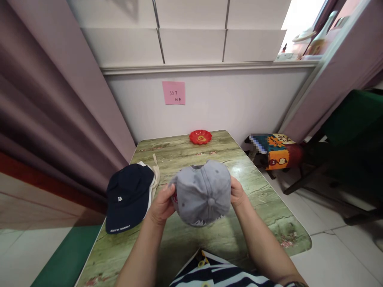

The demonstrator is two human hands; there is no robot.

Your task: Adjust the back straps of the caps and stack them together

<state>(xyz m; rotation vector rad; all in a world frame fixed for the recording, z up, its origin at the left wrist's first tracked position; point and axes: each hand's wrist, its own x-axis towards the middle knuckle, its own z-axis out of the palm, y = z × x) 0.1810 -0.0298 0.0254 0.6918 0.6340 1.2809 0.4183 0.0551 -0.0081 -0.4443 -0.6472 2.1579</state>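
Note:
A grey baseball cap [203, 195] is held above the table between both my hands, its crown and top button turned up toward me. White lettering shows along the edge nearest me. My left hand [163, 203] grips the cap's left side, thumb on top. On the opposite side, my right hand [237, 192] has hold of the rim, with most of its fingers hidden behind the fabric. To the left, a navy cap [128, 195] with a small white emblem lies on the table, overlapping a cream-coloured piece with a strap [155, 175].
A red scalloped dish [200, 137] stands at the far edge of the wood-patterned table [179, 149]. A pink note [174, 93] is stuck to the wall behind. On the right are a stool with a colourful cover [278, 151] and a dark green chair [356, 123].

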